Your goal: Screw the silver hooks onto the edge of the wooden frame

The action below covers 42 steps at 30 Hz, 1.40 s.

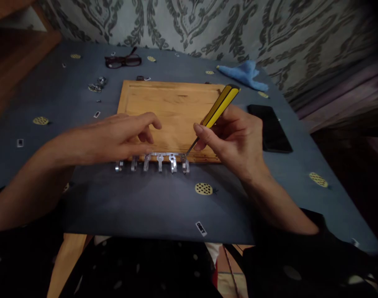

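A yellow and black screwdriver is held slanting in my right hand, between thumb and fingers. Its tip meets the right end of a metal hook rail, at the rightmost hook. The rail, with several silver hooks, lies along the near edge of a wooden board flat on the table. My left hand rests over the board's left part, fingers apart and slightly bent, holding nothing. Its thumb is close above the rail and hides part of its left side.
Small metal parts lie left of the board. Folded glasses sit behind it. A blue cloth lies at the back right, and a black phone is right of my right hand. The patterned tablecloth covers the table.
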Each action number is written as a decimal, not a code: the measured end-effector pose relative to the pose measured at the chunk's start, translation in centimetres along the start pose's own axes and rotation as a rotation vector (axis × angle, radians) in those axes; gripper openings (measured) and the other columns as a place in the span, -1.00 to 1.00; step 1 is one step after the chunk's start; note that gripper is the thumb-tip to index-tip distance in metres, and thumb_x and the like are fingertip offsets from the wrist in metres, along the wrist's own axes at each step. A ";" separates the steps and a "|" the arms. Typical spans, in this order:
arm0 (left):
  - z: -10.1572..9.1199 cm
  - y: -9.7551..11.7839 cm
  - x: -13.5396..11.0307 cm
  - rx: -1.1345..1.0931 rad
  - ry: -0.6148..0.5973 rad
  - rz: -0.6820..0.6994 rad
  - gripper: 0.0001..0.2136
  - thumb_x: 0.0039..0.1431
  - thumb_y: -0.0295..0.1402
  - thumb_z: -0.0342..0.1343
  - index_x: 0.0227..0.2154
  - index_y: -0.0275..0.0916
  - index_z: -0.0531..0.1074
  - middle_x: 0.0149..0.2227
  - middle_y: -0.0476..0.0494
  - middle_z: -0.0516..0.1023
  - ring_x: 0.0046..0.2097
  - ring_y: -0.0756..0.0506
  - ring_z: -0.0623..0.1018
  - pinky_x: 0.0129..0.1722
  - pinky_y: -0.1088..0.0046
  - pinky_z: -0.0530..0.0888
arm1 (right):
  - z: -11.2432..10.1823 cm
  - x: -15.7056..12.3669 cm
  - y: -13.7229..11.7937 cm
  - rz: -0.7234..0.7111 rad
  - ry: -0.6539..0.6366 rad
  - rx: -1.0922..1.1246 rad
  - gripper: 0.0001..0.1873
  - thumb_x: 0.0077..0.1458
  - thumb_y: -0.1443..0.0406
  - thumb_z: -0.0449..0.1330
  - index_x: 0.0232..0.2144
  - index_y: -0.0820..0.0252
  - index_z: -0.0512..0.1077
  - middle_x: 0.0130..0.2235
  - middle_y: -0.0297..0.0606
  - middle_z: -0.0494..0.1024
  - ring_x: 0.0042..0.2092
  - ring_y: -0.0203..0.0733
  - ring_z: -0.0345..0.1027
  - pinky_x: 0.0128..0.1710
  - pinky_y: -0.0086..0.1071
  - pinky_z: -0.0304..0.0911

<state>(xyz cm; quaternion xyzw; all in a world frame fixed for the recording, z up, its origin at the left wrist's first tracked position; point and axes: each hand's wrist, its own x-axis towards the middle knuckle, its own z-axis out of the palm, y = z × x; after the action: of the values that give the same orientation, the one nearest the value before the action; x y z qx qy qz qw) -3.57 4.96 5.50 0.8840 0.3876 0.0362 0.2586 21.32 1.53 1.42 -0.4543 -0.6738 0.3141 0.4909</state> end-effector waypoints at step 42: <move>7.4 4.9 1.8 0.075 0.201 -0.010 -0.49 0.14 -0.16 0.24 0.02 -0.24 0.17 -0.12 -0.20 0.51 -0.06 -0.24 0.52 -0.09 0.17 0.45 | -0.1 0.0 0.3 -0.031 -0.001 -0.031 -0.76 0.00 0.11 0.40 -0.37 0.03 0.45 -0.40 -0.39 0.55 -0.58 -0.30 0.42 -0.64 -0.37 0.34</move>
<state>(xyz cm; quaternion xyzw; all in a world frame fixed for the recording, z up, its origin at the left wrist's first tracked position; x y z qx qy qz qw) 2.87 0.31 1.24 0.8832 0.4170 0.1086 0.1852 21.50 1.61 1.23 -0.4511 -0.6860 0.2960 0.4881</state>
